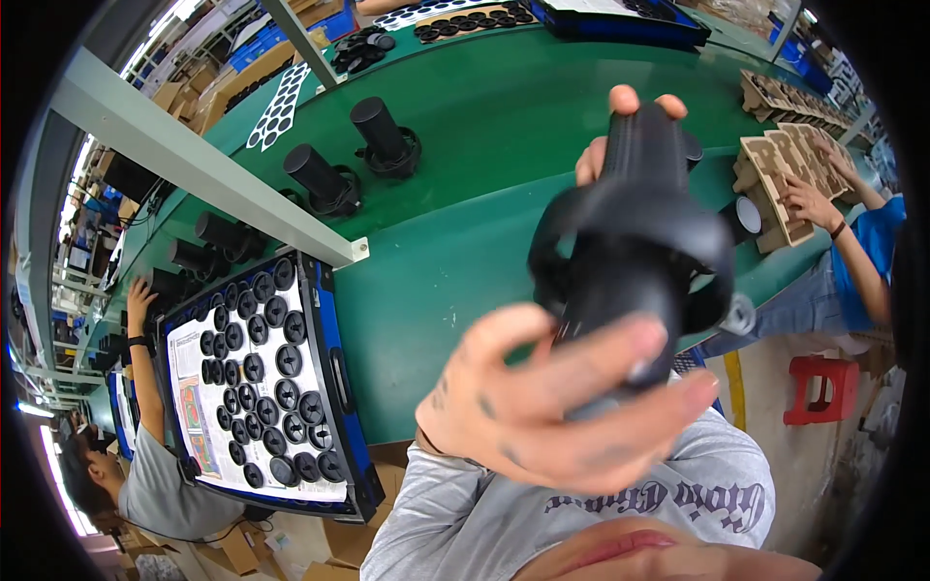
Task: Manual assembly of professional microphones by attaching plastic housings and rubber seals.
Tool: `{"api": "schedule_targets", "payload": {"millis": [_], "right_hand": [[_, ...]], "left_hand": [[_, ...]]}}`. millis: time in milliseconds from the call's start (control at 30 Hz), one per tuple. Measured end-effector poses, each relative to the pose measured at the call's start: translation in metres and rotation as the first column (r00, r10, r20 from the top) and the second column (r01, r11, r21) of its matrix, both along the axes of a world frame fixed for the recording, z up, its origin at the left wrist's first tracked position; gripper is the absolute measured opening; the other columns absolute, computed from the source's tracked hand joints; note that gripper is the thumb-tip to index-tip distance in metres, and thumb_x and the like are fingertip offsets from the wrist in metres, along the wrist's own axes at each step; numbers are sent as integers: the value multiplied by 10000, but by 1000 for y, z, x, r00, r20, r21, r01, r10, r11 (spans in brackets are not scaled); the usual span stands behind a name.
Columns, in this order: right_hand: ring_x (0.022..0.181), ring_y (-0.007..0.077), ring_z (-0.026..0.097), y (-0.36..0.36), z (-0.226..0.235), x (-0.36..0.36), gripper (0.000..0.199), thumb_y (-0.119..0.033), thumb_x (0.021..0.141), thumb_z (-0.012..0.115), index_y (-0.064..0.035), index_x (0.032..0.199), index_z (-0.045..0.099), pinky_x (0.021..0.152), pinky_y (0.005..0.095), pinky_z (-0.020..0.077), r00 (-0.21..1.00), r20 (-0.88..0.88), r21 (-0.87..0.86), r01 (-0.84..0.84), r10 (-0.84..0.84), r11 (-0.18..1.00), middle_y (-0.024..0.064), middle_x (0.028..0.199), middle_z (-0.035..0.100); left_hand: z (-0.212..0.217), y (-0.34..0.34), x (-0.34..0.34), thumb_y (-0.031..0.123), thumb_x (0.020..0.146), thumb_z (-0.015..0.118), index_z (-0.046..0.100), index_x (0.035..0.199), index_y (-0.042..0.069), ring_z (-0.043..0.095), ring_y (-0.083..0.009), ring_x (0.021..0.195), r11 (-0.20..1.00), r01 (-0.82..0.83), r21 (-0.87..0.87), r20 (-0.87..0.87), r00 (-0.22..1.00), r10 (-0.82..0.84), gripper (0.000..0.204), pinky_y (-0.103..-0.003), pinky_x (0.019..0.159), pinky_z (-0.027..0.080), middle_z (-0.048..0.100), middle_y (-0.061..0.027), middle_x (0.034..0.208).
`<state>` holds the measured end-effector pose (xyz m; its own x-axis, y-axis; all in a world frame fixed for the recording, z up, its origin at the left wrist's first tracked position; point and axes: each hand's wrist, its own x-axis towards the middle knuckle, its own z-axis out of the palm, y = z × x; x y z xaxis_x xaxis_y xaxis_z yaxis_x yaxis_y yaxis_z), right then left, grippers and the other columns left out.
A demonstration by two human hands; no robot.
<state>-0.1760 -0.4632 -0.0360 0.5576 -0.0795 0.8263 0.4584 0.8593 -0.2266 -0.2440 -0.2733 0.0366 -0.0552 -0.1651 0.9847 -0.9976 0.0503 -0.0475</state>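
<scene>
A black cylindrical housing (639, 232) with a wide open collar around its middle is held up in front of me, tilted and close to view. Around its near end, my left hand (562, 407) is closed; the fingers are blurred by motion. My right hand (593, 160) grips the far, ribbed end, with its palm and arm hidden behind the housing. Two similar black housings (315, 174) stand on the green bench to the left. Another black cylinder with a pale end (744, 218) is beyond the held one, to the right.
A blue-edged tray (334, 387) of round black caps overhangs the bench's left side, near a grey metal post (194, 155). Cardboard moulded trays (775, 184) are at right, where a co-worker's hands (812, 201) work. Another co-worker reaches in at left. A red stool (819, 389) stands on the floor.
</scene>
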Motion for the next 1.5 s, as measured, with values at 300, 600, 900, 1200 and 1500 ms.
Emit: {"api": "schedule_targets", "payload": {"millis": [300,600,900,1200,1500], "right_hand": [[882,136,467,-43,14,-9,357,-327,943,572,-101,1220,553,837,342,445,984,-92,283,174,-154,943,-5,1118,570],[927,158,563,-27,20,-11,412,-441,945,541,-84,1146,579,915,412,495,975,-214,349,139,-65,927,41,1018,613],[982,168,617,-21,34,-13,484,-512,948,488,-93,1161,602,1017,515,435,766,-374,117,598,-523,793,58,1031,666],[1191,223,525,-22,33,-14,544,-538,942,470,-105,1260,552,1060,559,381,931,-299,287,298,-211,910,74,1192,622],[1186,200,522,-22,35,-18,584,-570,935,455,-89,1252,551,1063,517,384,899,-346,213,355,-270,910,69,1183,607]], "left_hand": [[10,26,20,460,679,779,382,1368,28,659,-258,932,878,232,419,-848,447,286,905,-348,774,518,619,-174,1129],[-6,7,3,108,573,854,487,1179,-33,692,-198,833,933,148,327,-771,612,173,723,-260,621,573,617,-133,1053],[0,2,2,159,583,839,584,1131,28,659,-218,786,951,22,309,-677,708,204,618,-269,570,579,637,-109,962],[-2,10,3,-1,507,769,652,1119,122,615,-262,938,931,-68,359,-481,841,247,635,-303,622,595,587,-154,1100],[-1,5,0,-61,553,743,752,926,224,549,-295,1009,925,-99,366,-327,917,228,469,-258,591,558,540,-115,1166]]}}
